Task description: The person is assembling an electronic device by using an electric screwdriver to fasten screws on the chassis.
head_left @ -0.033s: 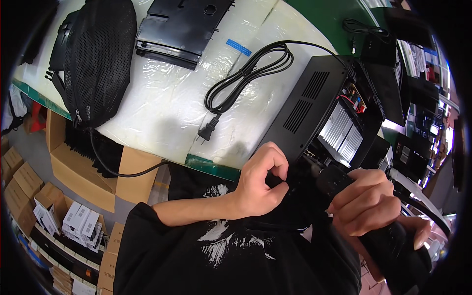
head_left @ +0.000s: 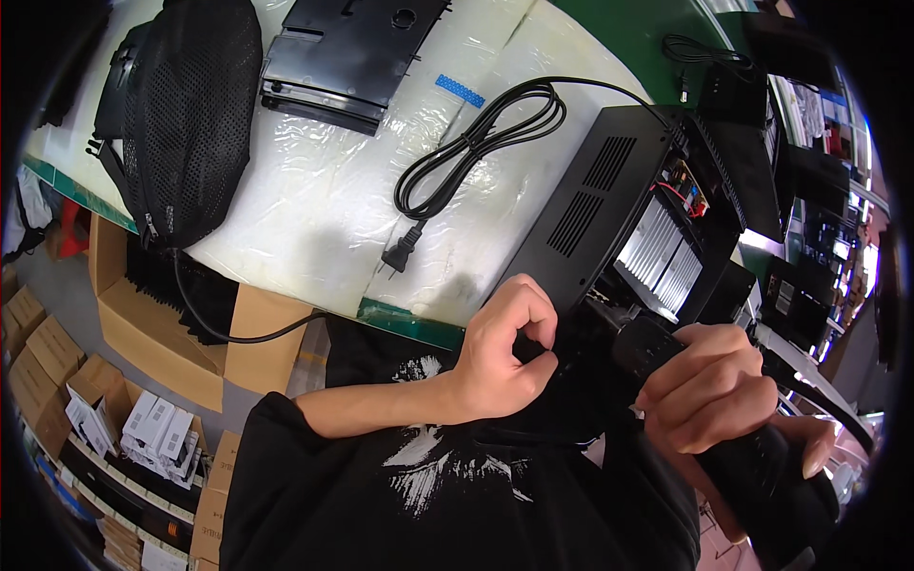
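Note:
My left hand (head_left: 509, 352) is curled, its thumb and fingers bent toward each other at the lower left corner of a black-cased electronic device (head_left: 581, 205). What lies inside the curl is too dark to make out. The device's near side is open, showing a ribbed silver heat sink (head_left: 657, 252) and a small circuit board with red wires (head_left: 690, 195). My right hand (head_left: 709, 390) is wrapped round a black power tool (head_left: 647, 347), its round head toward the device's open side. Dark shadow hides the tool's tip.
A coiled black power cord (head_left: 428, 181) with a plug, a blue strip (head_left: 461, 90), a black panel (head_left: 347, 57) and a black mesh bag (head_left: 195, 124) lie on the plastic-covered table (head_left: 314, 205). Below left stands an open cardboard box (head_left: 152, 338). Several black units stand at right.

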The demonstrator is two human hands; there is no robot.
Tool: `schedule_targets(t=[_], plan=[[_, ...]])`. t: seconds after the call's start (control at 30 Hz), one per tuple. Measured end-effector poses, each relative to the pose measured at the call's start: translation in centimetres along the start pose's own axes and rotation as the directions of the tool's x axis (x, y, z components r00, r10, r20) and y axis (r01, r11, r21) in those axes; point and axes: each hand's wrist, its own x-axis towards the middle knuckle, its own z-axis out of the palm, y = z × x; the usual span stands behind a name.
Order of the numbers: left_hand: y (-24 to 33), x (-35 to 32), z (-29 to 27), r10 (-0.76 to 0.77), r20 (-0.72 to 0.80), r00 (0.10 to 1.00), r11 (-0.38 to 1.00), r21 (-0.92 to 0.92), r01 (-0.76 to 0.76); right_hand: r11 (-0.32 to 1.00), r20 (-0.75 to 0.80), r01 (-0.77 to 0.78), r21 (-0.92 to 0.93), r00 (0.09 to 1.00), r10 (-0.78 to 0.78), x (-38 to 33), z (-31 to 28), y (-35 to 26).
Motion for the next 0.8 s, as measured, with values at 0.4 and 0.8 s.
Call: schedule_targets(t=[0.4, 0.8], plan=[[-0.2, 0.1, 0.3, 0.005, -0.011, 1.0, 1.0, -0.004, -0.005, 0.999, -0.037, 0.021, -0.027, 0.999, -0.022, 0.1, -1.1, 0.2], [0.3, 0.4, 0.7, 0.052, 0.056, 0.997, 0.997, 0.048, -0.055, 0.985, -0.003, 0.158, -0.074, 0.987, -0.159, 0.4, -1.8, -3.8]])
